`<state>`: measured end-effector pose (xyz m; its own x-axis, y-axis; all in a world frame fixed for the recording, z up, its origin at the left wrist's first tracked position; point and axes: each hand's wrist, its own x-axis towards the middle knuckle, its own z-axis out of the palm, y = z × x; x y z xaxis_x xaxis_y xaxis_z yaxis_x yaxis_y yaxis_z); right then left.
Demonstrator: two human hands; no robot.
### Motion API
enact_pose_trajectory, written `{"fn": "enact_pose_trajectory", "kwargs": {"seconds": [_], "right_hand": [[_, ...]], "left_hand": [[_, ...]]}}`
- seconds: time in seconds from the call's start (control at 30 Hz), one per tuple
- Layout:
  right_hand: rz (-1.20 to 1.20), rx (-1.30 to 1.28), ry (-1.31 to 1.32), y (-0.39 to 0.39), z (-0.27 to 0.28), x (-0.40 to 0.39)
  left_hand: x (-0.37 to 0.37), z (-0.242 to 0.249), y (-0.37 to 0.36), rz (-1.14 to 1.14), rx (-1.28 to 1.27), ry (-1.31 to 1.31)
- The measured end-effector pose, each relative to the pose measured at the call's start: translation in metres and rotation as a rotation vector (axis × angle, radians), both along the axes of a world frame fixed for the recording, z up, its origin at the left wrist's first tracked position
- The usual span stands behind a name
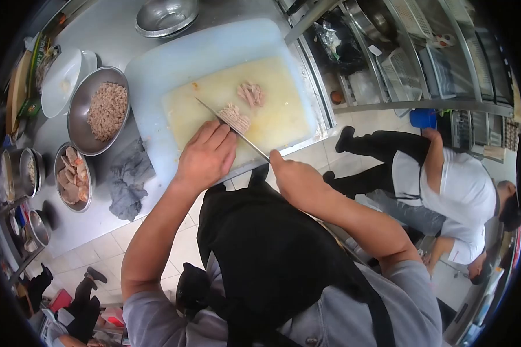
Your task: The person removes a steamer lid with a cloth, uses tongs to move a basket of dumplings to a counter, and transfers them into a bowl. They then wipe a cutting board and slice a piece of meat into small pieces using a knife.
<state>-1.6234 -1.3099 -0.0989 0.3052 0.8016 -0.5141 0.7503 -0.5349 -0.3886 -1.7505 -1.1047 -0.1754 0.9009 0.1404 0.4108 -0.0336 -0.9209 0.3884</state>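
Observation:
My right hand is closed round the handle of a knife, whose blade slants up and left over the yellowish cutting board. Against the blade lies meat cut in thin strips. My left hand is at the near side of the blade, fingers curled together by the meat; what is under the fingertips is hidden. A separate small pile of meat strips rests farther back on the board. Beneath the board is a larger pale blue board.
Left of the boards are a bowl of minced meat, a bowl of meat pieces, a grey cloth and white plates. A metal bowl sits at the back. Metal shelving and people in white stand at right.

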Motion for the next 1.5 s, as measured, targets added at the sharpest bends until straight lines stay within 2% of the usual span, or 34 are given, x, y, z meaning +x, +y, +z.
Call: {"fn": "enact_pose_trajectory", "kwargs": {"seconds": [0.1,0.17,0.27,0.3,0.4,0.43,0.47,0.57,0.6,0.67,0.77,0.87,1.0,1.07,1.2,1.27,1.3,1.37,1.5], "right_hand": [[0.023,-0.002,-0.012,0.005,0.024,0.001],[-0.027,-0.194,0.017,-0.008,0.053,-0.003],[-0.034,-0.267,0.055,-0.008,0.047,-0.002],[-0.023,-0.095,0.063,-0.004,0.026,-0.003],[0.023,-0.098,0.020,0.018,0.004,0.000],[0.040,0.001,-0.032,0.011,0.003,0.000],[0.038,0.001,-0.032,0.004,0.012,0.001],[0.037,-0.251,-0.051,-0.016,0.056,-0.005],[0.040,-0.254,-0.050,-0.017,0.044,-0.004],[0.016,-0.060,0.019,-0.018,0.007,-0.005],[0.023,-0.035,0.001,0.008,-0.004,-0.002],[0.055,-0.078,-0.021,-0.005,0.035,-0.002],[-0.003,-0.205,-0.004,-0.013,0.030,-0.007],[0.030,-0.013,0.029,0.001,0.001,-0.004],[0.053,0.019,-0.011,0.001,0.026,-0.003],[0.019,-0.249,-0.012,-0.008,0.052,-0.008],[0.026,-0.252,-0.011,-0.009,0.040,-0.007],[0.027,-0.076,0.007,-0.012,0.005,-0.005],[0.046,-0.075,0.001,0.009,0.005,-0.006]], "left_hand": [[0.000,0.000,0.001,0.007,-0.001,-0.011],[-0.002,-0.003,0.002,-0.011,-0.013,-0.001],[-0.002,-0.004,0.001,0.003,-0.029,-0.032],[-0.003,-0.004,0.001,0.000,-0.032,-0.031],[-0.003,-0.002,0.001,0.007,-0.035,-0.010],[-0.004,-0.001,0.000,0.002,-0.028,-0.019],[-0.004,-0.001,0.000,0.000,-0.021,-0.034],[-0.005,-0.003,0.000,0.008,-0.029,-0.034],[-0.005,-0.003,0.000,0.011,-0.032,-0.034],[-0.006,-0.004,0.000,0.010,-0.038,-0.016],[-0.006,-0.003,0.000,0.012,-0.024,-0.003],[-0.008,-0.005,0.000,0.006,-0.033,0.031],[-0.008,-0.009,0.000,0.008,0.011,-0.018],[-0.009,-0.010,0.000,0.012,-0.020,-0.019],[-0.009,-0.006,0.001,0.021,-0.023,-0.021],[-0.012,-0.004,0.001,0.003,-0.052,-0.023],[-0.013,-0.006,0.002,0.009,-0.055,-0.021],[-0.011,-0.009,0.001,0.016,-0.036,-0.040],[-0.012,-0.008,-0.002,0.020,-0.038,-0.034]]}}
